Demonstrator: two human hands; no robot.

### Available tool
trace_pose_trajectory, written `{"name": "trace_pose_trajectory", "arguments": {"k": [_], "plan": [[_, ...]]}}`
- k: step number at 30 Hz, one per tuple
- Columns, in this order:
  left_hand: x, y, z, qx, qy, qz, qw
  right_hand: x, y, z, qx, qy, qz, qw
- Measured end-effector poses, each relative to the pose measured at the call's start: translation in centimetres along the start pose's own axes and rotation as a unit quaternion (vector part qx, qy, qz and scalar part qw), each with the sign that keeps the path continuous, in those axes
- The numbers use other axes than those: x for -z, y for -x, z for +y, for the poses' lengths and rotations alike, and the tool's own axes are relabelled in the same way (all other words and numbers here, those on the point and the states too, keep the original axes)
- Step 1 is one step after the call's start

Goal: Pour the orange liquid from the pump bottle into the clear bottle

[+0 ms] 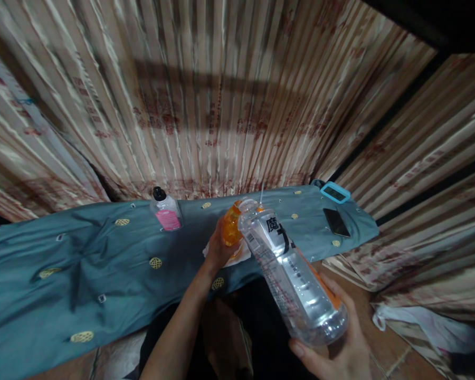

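Note:
My right hand is wrapped round the base of a large clear plastic bottle with a silver, black and orange label. The bottle is tilted, its neck pointing up and left toward my other hand. In my left hand is a small orange translucent container, held over the cloth. The bottle's mouth meets or overlaps the container's top; whether they touch, I cannot tell. Under the left hand lies a white tissue-like piece. A thin pale stick rises just behind the bottle neck.
A clear bottle with a black cap and pink label stands to the left on the teal patterned cloth. At the right end lie a blue-framed device and a dark phone. Pleated curtains hang behind; a white bag lies at lower right.

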State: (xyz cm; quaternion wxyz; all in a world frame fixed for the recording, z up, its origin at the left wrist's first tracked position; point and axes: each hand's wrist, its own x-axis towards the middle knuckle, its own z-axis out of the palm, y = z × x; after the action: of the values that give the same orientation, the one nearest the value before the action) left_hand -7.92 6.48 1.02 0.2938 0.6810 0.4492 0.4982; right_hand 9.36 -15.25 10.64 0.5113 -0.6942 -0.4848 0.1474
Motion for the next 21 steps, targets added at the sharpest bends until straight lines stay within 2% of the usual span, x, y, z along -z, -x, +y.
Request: {"name": "trace_pose_trajectory", "arguments": {"k": [11, 21], "plan": [[-0.08, -0.06, -0.09, -0.003, 0.009, 0.002, 1.0, 0.04, -0.02, -0.03, 0.003, 0.006, -0.005, 1.0], [0.03, 0.0, -0.03, -0.004, 0.001, 0.003, 1.0, -0.02, 0.11, -0.22, -0.023, -0.018, -0.004, 1.0]]}}
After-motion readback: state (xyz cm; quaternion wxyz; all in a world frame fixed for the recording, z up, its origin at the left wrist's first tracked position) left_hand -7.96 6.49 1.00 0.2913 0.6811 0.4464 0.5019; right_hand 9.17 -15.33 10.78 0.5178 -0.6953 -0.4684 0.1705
